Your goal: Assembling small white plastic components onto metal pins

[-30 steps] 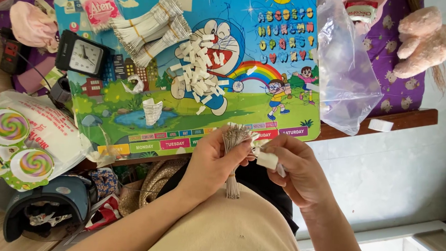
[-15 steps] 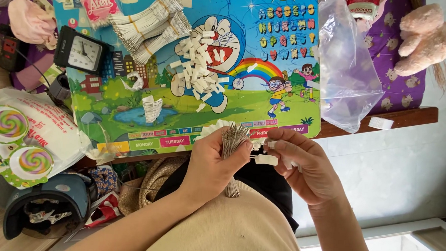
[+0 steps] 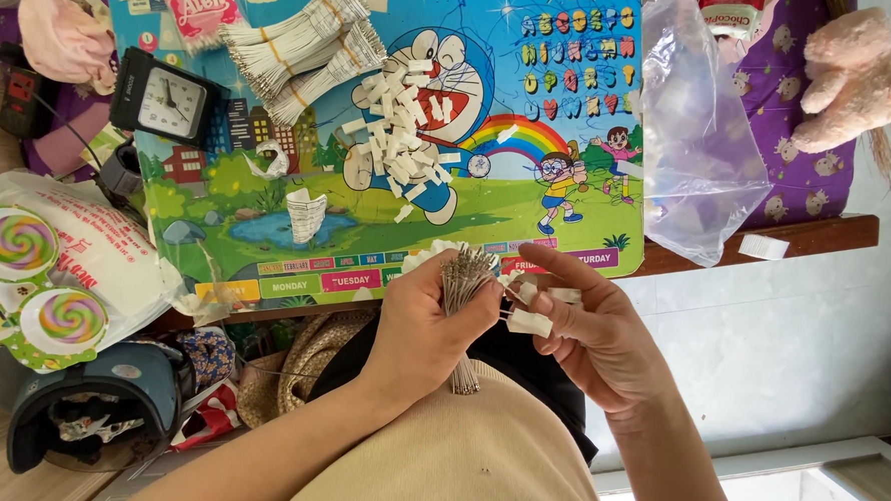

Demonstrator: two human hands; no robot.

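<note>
A: Nearest first. Left hand (image 3: 424, 325), fingers curled tight round a bundle of thin wire pins (image 3: 460, 311), held upright over the lap. Tips fan out above the fist; tails poke out below the palm.

B: And the right hand (image 3: 587, 332)?

A: Thumb and forefinger pinch a small white tag (image 3: 528, 322), just beside the pin tips. The other fingers stay loosely spread; a second white tag sits higher among them. Whether the pinched tag already sits on a pin, I cannot tell.

B: What makes this step go well, by your reckoning?

A: Judgement only: keep the left grip firm enough that the bundle does not slide, yet let one pin stand apart from the fan. Bring the tag to that single tip, square on, not at a slant. Hands close together, elbows in, work kept over the lap so a dropped tag falls on cloth.

B: Further out?

A: The worktop, a bright cartoon board (image 3: 266, 238), lies just beyond the hands. On it, a small stack of white tags (image 3: 305, 214), then a loose heap of white tags (image 3: 402, 148) mid-board. Farther, banded bundles of white-ended wires (image 3: 304, 49) near the far edge.

B: Round the edges?

A: A small black clock (image 3: 167, 103) at far left of the board, a clear plastic bag (image 3: 699, 141) at right, a pink plush toy (image 3: 853, 83) beyond that.
</note>
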